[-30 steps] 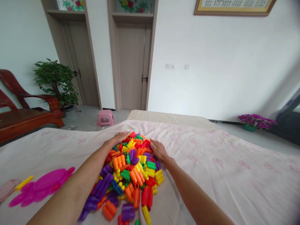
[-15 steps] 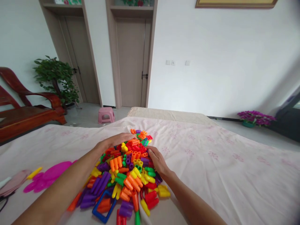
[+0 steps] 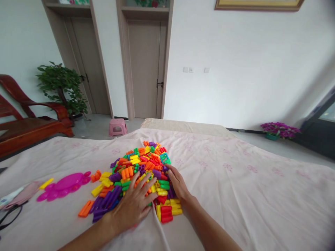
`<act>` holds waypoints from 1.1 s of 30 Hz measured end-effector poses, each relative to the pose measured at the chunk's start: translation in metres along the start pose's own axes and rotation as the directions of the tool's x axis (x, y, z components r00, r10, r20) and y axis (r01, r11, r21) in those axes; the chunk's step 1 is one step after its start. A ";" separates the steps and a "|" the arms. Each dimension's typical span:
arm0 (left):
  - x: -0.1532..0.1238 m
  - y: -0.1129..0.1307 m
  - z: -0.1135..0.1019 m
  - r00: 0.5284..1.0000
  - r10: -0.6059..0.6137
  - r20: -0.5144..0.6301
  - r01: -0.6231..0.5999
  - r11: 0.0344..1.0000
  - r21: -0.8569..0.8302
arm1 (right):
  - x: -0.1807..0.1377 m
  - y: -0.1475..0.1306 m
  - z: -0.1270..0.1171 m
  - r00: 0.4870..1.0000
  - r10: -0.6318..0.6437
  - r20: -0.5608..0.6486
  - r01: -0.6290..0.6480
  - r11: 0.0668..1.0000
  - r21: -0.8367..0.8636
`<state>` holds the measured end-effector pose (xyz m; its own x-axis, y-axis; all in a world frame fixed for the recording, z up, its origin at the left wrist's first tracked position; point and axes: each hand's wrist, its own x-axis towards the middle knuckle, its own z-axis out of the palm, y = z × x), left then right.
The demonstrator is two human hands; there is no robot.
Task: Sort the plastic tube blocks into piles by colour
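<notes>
The pile of plastic blocks point(image 3: 141, 174) lies on the bedsheet point(image 3: 235, 188). The left hand point(image 3: 134, 204) rests flat on its near edge, fingers spread, grasping nothing. The right hand point(image 3: 178, 183) presses open against its right side.

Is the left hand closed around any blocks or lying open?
Open: the left hand lies flat, fingers spread, on the near edge of the block pile, gripping nothing.

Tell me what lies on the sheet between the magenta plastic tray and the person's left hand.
In the head view, loose blocks lie between the magenta tray and the left hand: orange, yellow and purple pieces on the pink sheet.
</notes>
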<state>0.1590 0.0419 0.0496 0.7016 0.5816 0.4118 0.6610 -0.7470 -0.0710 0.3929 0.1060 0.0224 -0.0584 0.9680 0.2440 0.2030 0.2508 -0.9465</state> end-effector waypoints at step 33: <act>-0.062 -0.171 0.021 0.394 -0.919 0.021 0.885 0.373 -0.279 | 0.012 0.002 -0.017 0.963 -0.268 0.037 0.235 0.759 -0.607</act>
<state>0.0080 0.1400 0.0172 -0.3256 0.9223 0.2081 0.7929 0.1464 0.5916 0.4091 0.1180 0.0264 -0.1468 0.8644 0.4809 0.7339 0.4212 -0.5329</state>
